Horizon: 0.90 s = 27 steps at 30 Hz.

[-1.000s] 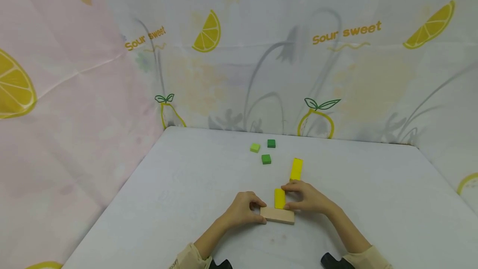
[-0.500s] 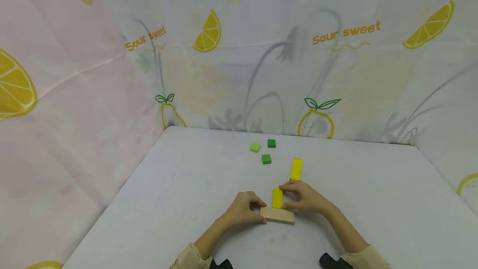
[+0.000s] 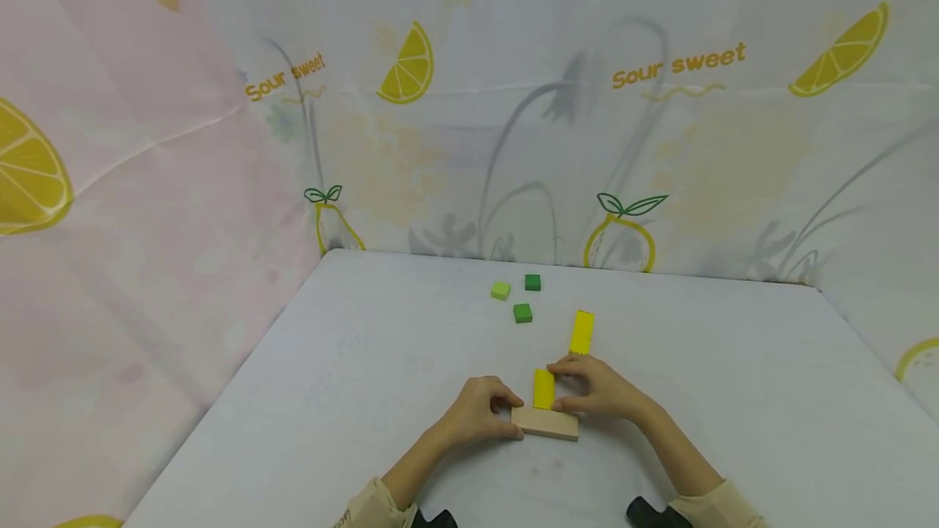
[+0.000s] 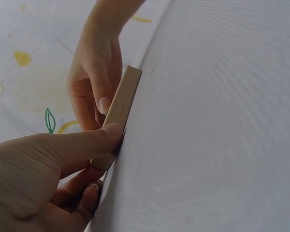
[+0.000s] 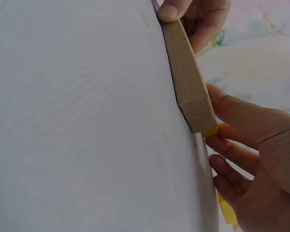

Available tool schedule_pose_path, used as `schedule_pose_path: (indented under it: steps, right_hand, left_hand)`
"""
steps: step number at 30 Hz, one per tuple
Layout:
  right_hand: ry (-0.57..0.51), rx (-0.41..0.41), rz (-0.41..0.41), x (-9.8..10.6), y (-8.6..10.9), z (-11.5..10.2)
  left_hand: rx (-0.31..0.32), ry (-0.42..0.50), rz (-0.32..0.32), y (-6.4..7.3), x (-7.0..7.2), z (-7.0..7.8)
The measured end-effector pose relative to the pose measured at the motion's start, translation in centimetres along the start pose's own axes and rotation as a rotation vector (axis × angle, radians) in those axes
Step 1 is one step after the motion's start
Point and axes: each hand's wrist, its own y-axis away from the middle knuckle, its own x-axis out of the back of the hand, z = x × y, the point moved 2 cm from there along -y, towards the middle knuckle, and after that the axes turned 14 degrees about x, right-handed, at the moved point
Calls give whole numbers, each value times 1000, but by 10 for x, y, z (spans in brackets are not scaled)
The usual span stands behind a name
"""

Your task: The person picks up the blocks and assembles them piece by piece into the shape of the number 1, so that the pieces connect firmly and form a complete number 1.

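Observation:
My left hand (image 3: 473,411) pinches the left end of a plain wooden block (image 3: 544,424), thumb on the near side and fingers on the far side. Right behind that block lies a shorter yellow block (image 3: 544,389), its near end close to the wood. The right hand (image 3: 605,387) pinches the yellow block from the right, index finger at its far corner and thumb at its near corner. In the right wrist view the wooden block (image 5: 186,72) hides most of the yellow one. Past the right hand's fingers, a second yellow block (image 3: 582,332) lies farther back.
Three small green blocks lie toward the back of the white table (image 3: 411,324): a light green block (image 3: 500,291), a dark green block (image 3: 532,283) and a mid-green block (image 3: 522,314). A lemon-print cloth (image 3: 469,145) hangs behind the table and along its left side.
The right hand has slid the nearer yellow block a little to the left along the wooden block, mostly in the first half second. The left hand and the wooden block stay in place.

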Motion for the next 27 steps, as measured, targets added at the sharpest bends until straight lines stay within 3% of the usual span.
schedule_pose_path:
  steps: [12,27]
  right_hand:
    - [-6,-9,18,1,1,-3]
    - [-34,-32,114,2,5,4]
  left_hand:
    - [17,27,-2,1,0,0]
    - [29,35,-8,0,-1,-2]
